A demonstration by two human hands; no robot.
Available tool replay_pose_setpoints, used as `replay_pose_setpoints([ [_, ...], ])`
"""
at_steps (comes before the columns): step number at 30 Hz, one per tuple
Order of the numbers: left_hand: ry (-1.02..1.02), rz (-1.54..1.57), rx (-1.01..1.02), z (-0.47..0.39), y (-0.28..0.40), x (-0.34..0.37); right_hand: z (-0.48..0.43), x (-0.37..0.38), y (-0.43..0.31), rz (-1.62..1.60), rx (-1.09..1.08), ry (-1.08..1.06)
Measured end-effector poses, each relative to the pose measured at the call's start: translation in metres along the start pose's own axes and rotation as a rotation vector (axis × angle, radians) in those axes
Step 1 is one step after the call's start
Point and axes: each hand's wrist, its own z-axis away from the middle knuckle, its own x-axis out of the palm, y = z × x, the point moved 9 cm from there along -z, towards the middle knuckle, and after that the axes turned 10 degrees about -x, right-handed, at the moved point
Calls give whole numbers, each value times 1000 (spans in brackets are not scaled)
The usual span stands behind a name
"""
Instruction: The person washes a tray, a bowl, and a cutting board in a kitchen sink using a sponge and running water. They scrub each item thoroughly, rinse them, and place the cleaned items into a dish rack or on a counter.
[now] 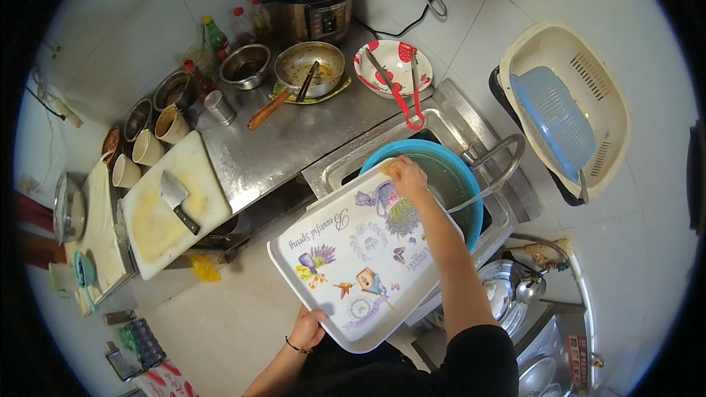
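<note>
A white rectangular serving tray (367,259) with printed flowers and butterflies is tilted over the sink's near edge. My left hand (309,328) grips its lower left edge, the thumb on the rim. At the tray's upper end, my right hand (407,177) rests with a small yellowish sponge or cloth (390,167) partly under the fingers; its exact grip is hard to make out. Behind the tray, a blue plastic basin (475,198) holding cloudy water stands in the steel sink (336,173). Water runs from the curved faucet (510,162) into the basin.
Left lies a white cutting board (149,226) with a cleaver (175,196). On the steel counter stand a pan (309,66) with chopsticks, a strawberry-patterned bowl (380,58) with red-handled tongs (402,102), bottles and a pressure cooker (309,14). A cream basket (612,94) hangs at right.
</note>
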Motion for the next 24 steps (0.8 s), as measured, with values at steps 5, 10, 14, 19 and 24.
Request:
replay_pose_setpoints([
  [5,10,27,-6,-1,1,1,-2,1,1,152,37,26],
  [10,8,37,9,-1,5,5,-1,11,15,312,122,82],
  [14,49,57,22,-4,0,-7,11,-22,43,95,547,345],
  [19,80,46,-2,-1,0,-6,15,-34,-14,-3,46,393],
  [24,28,26,-6,-8,0,-11,45,-18,-135,-52,-504,40],
])
